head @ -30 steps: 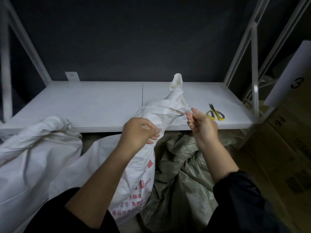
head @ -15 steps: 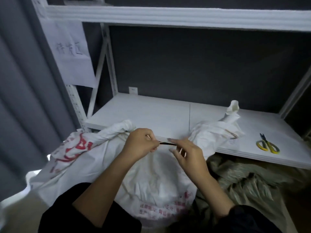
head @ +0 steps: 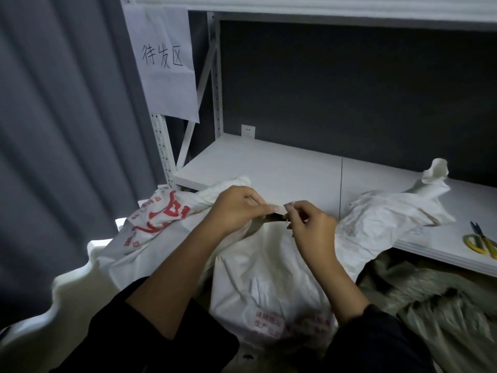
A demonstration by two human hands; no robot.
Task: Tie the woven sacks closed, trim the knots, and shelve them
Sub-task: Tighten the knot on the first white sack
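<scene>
I am seeing the fingers of the left hand point(head: 236, 211) pinching one end of a thin pale tie point(head: 278, 210), and those of the right hand point(head: 313, 228) pinching the other (both clamped tight). Under them the white sack point(head: 266, 270) is resting against the shelf point(head: 269, 162); a second sack point(head: 390, 219) and yellow scissors point(head: 481, 243) are lying on it rightward.

White woven sacks point(head: 269, 278) against shelf point(head: 269, 168)

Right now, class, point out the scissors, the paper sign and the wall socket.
scissors point(head: 483, 240): head view, where the blades meet the yellow handles.
paper sign point(head: 167, 74): head view, middle of the sheet, below the writing.
wall socket point(head: 248, 131): head view, centre of its plate.
</scene>
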